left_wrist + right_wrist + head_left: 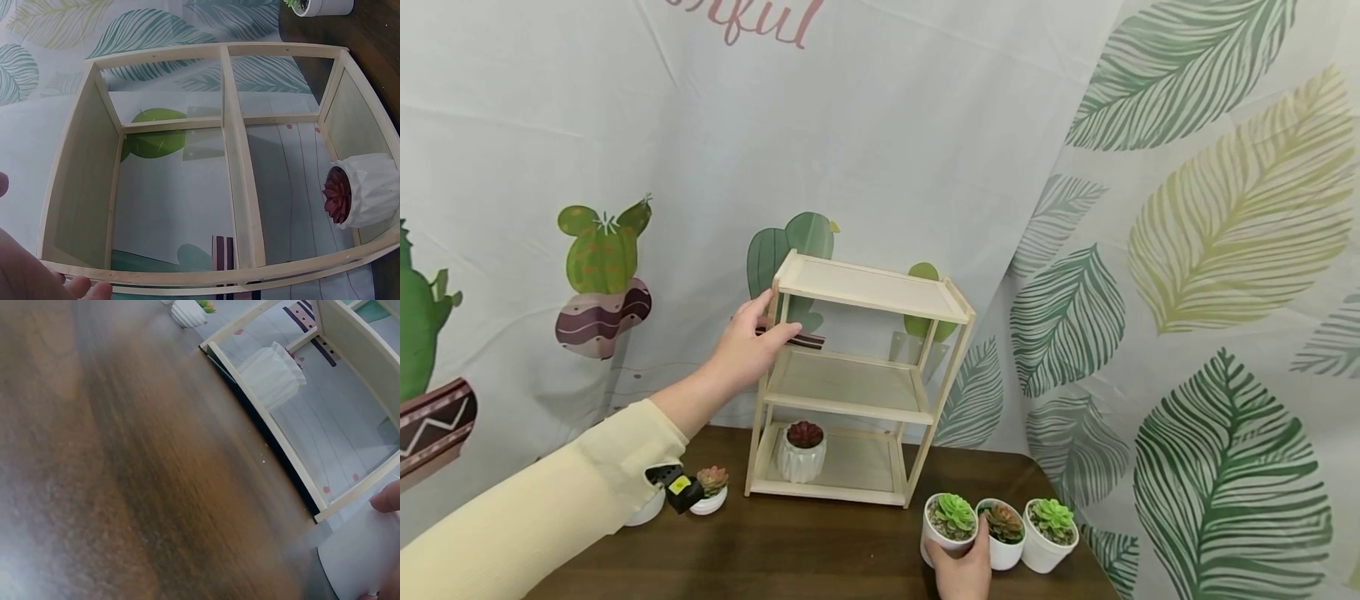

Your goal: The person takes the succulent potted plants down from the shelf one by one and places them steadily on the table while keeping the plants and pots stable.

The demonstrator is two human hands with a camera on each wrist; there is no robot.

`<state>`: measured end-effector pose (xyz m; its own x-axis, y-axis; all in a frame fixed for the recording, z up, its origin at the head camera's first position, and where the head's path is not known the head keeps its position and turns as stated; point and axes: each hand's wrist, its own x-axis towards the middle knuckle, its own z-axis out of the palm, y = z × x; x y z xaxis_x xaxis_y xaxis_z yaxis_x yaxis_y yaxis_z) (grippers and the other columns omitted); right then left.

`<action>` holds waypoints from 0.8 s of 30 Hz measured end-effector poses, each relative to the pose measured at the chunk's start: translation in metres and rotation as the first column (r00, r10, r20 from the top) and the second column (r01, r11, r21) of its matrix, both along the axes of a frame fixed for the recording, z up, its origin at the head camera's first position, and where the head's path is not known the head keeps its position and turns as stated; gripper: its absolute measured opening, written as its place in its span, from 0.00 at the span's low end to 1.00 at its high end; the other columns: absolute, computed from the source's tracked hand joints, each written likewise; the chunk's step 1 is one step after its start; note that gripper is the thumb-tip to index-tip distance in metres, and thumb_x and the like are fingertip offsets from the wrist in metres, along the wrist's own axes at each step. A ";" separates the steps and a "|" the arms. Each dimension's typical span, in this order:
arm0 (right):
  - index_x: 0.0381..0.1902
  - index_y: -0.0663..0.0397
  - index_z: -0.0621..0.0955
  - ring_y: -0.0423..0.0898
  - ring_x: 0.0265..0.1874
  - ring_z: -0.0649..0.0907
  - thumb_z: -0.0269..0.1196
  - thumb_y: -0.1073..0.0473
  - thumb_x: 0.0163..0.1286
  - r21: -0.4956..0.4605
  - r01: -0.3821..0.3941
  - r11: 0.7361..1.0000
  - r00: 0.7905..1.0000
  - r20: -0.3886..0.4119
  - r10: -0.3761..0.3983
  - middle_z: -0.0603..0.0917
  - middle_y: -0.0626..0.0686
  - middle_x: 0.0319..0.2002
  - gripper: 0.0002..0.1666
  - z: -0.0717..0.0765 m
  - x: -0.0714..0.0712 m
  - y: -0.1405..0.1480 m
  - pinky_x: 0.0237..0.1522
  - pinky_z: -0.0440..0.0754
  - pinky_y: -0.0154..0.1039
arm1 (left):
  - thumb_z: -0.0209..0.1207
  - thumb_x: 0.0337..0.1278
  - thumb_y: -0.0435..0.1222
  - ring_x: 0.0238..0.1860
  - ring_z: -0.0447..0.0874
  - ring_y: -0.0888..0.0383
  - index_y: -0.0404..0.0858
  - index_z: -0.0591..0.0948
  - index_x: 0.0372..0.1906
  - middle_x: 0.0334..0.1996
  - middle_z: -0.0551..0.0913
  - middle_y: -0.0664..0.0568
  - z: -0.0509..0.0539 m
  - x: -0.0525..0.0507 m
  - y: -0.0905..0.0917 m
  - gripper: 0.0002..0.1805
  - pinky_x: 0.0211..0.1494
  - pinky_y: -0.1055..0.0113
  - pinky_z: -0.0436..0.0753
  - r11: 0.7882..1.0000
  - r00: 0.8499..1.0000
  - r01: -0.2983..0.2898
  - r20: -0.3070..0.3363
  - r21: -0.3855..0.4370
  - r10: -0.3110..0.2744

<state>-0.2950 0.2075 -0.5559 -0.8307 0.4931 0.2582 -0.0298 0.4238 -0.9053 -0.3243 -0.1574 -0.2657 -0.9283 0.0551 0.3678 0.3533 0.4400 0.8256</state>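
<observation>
A small wooden shelf [850, 392] with three tiers stands on the dark table. My left hand [752, 337] touches its upper left post, the thumb extended across the front; in the left wrist view fingertips [78, 286] rest along the frame's edge. With thumb and fingers my right hand [964, 571] grips a white pot with a green succulent [951, 521], right of the shelf. Whether that pot is off the table I cannot tell. A ribbed white pot with a dark red succulent [803, 454] sits on the bottom tier, at the left.
Right of the held pot stand a white pot with a reddish-green succulent [1003, 533] and another with a green one [1051, 533]. Left of the shelf is a small pink succulent [711, 492]; the left sleeve partly hides a white pot [646, 510]. A printed cloth [880, 125] hangs behind.
</observation>
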 end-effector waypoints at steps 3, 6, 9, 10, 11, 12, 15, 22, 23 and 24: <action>0.79 0.68 0.57 0.72 0.70 0.70 0.79 0.61 0.48 -0.022 -0.023 1.000 1.000 0.004 0.023 0.66 0.76 0.72 0.65 0.002 0.001 0.001 0.70 0.69 0.65 | 0.52 0.74 0.58 0.76 0.63 0.37 0.50 0.42 0.85 0.81 0.53 0.37 -0.002 0.001 -0.002 0.47 0.71 0.35 0.71 1.000 1.000 0.013 0.005 0.025 -0.013; 0.80 0.69 0.53 0.73 0.71 0.68 0.78 0.62 0.50 -0.061 -0.065 0.996 0.998 0.018 0.066 0.64 0.76 0.74 0.66 0.006 0.003 0.003 0.71 0.69 0.66 | 0.52 0.73 0.59 0.74 0.67 0.36 0.52 0.44 0.85 0.79 0.59 0.35 -0.004 0.001 -0.005 0.46 0.70 0.36 0.73 0.998 1.000 0.026 0.013 0.050 -0.027; 0.80 0.70 0.50 0.75 0.71 0.67 0.77 0.60 0.54 -0.079 -0.103 0.992 0.993 0.053 0.107 0.61 0.77 0.74 0.67 0.011 0.006 0.007 0.71 0.68 0.68 | 0.52 0.73 0.59 0.77 0.65 0.37 0.51 0.46 0.85 0.79 0.60 0.36 -0.006 0.001 -0.008 0.46 0.71 0.37 0.73 0.998 0.999 0.036 0.023 0.059 -0.038; 0.80 0.71 0.49 0.76 0.71 0.66 0.76 0.59 0.55 -0.094 -0.117 0.989 0.990 0.062 0.123 0.60 0.77 0.75 0.66 0.014 0.007 0.009 0.71 0.67 0.68 | 0.52 0.74 0.59 0.78 0.63 0.37 0.51 0.46 0.85 0.80 0.59 0.36 -0.006 0.002 -0.009 0.45 0.72 0.37 0.72 0.997 0.999 0.041 0.023 0.060 -0.043; 0.80 0.72 0.48 0.77 0.72 0.65 0.76 0.58 0.56 -0.101 -0.130 0.986 0.988 0.073 0.138 0.59 0.78 0.75 0.66 0.017 0.009 0.010 0.71 0.67 0.69 | 0.52 0.74 0.59 0.79 0.61 0.38 0.50 0.47 0.85 0.80 0.58 0.37 -0.006 0.002 -0.010 0.45 0.73 0.38 0.71 0.997 0.999 0.044 0.022 0.060 -0.046; 0.80 0.73 0.47 0.78 0.72 0.64 0.75 0.57 0.58 -0.104 -0.143 0.984 0.985 0.086 0.152 0.59 0.79 0.75 0.66 0.020 0.010 0.011 0.71 0.66 0.69 | 0.52 0.74 0.58 0.79 0.60 0.38 0.49 0.48 0.85 0.81 0.58 0.38 -0.007 0.002 -0.012 0.44 0.74 0.38 0.70 0.997 0.999 0.047 0.021 0.059 -0.048; 0.80 0.73 0.46 0.78 0.72 0.63 0.72 0.54 0.62 -0.115 -0.177 0.978 0.973 0.128 0.191 0.58 0.81 0.74 0.64 0.030 0.015 0.016 0.72 0.66 0.69 | 0.52 0.75 0.57 0.81 0.56 0.39 0.46 0.52 0.84 0.82 0.56 0.41 -0.007 0.003 -0.017 0.42 0.77 0.37 0.64 0.998 0.999 0.047 0.006 0.043 -0.047; 0.79 0.74 0.51 0.77 0.71 0.65 0.68 0.50 0.68 -0.067 -0.247 0.967 0.942 0.215 0.256 0.62 0.83 0.71 0.57 0.052 0.019 0.030 0.71 0.68 0.66 | 0.52 0.77 0.53 0.80 0.58 0.39 0.41 0.57 0.82 0.80 0.62 0.41 -0.011 0.005 -0.026 0.39 0.79 0.37 0.61 0.997 0.998 0.065 -0.024 0.034 -0.064; 0.79 0.73 0.53 0.76 0.72 0.66 0.68 0.49 0.68 -0.052 -0.261 0.964 0.939 0.218 0.266 0.63 0.81 0.72 0.56 0.055 0.019 0.032 0.72 0.68 0.65 | 0.52 0.77 0.52 0.80 0.57 0.39 0.41 0.57 0.82 0.80 0.62 0.40 -0.012 0.005 -0.027 0.39 0.79 0.37 0.61 0.997 0.998 0.065 -0.026 0.033 -0.064; 0.78 0.72 0.54 0.76 0.72 0.66 0.68 0.48 0.69 -0.033 -0.281 0.959 0.935 0.216 0.281 0.62 0.81 0.72 0.55 0.059 0.019 0.034 0.72 0.69 0.65 | 0.52 0.78 0.51 0.80 0.58 0.38 0.41 0.57 0.82 0.79 0.63 0.40 -0.013 0.004 -0.028 0.38 0.79 0.37 0.61 0.997 0.997 0.066 -0.027 0.034 -0.065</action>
